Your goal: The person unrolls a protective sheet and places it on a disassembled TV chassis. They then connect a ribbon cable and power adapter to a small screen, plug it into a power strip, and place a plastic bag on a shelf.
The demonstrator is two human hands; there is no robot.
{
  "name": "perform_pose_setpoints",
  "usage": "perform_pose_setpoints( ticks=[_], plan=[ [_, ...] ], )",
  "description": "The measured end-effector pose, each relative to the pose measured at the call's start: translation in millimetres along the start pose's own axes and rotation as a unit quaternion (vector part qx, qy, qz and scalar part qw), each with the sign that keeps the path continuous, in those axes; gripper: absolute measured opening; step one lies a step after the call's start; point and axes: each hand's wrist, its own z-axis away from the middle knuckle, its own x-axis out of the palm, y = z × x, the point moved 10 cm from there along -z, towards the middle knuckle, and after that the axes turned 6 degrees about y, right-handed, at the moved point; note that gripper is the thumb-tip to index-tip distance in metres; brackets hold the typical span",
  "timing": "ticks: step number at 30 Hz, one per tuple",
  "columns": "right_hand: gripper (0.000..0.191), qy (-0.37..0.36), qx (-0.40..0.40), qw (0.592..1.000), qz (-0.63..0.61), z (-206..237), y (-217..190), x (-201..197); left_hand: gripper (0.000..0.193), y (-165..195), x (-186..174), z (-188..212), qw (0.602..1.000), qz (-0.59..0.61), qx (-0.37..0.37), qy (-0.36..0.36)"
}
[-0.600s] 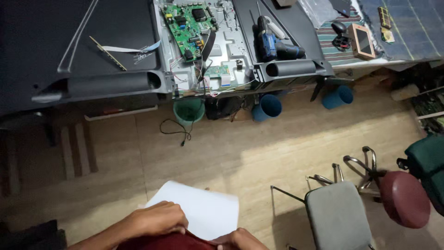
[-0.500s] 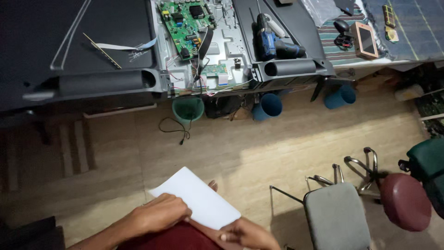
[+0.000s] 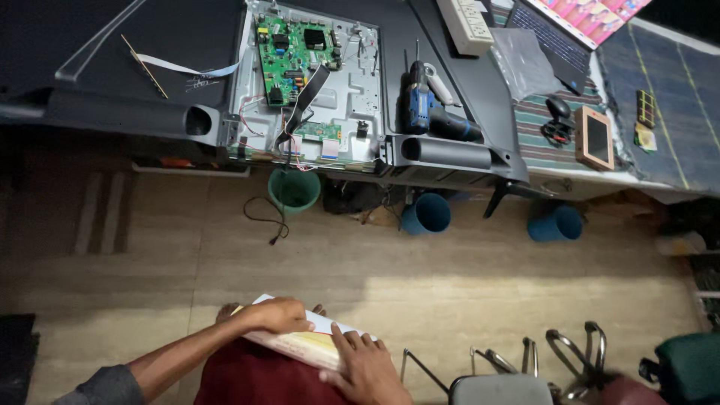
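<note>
On my lap, over a dark red cloth (image 3: 247, 375), lies a white and pale yellow paper pad (image 3: 311, 346). My left hand (image 3: 279, 315) curls over its far left edge, the arm in a grey sleeve coming in from the lower left. At the pad's near right end my right hand (image 3: 366, 367) grips it, fingers laid on top. Much of the pad is hidden under both hands.
Ahead stands a dark workbench (image 3: 112, 45) with an opened flat-screen back, a green circuit board (image 3: 289, 49) and a blue cordless drill (image 3: 424, 105). Below it sit a green bucket (image 3: 294, 189) and two blue buckets (image 3: 426, 214). Metal chair frames (image 3: 570, 352) stand at the lower right.
The pad has tilted flatter onto my lap and shows more of its edge. My right hand has come up onto its near end; the left hand stays on the far edge.
</note>
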Motion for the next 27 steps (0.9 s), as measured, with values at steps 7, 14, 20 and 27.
perform_pose_setpoints(
  ticks=[7, 14, 20, 27],
  plan=[
    [0.052, -0.203, 0.094, 0.871, -0.437, -27, 87, 92, 0.097, 87, -10, 15, 0.937, -0.293, 0.098, 0.161],
    [0.068, -0.318, 0.051, 0.892, -0.318, -45, 103, 138, 0.054, 67, 18, 17, 0.963, -0.212, 0.044, 0.162],
    [0.094, -0.073, -0.076, 0.990, -0.094, -33, 49, 85, 0.064, 41, 27, 1, 0.994, -0.103, 0.008, 0.042],
    [0.057, -0.386, 0.020, 0.807, -0.446, -39, 39, 146, 0.055, 74, 9, 34, 0.888, -0.341, 0.137, 0.276]
  ],
)
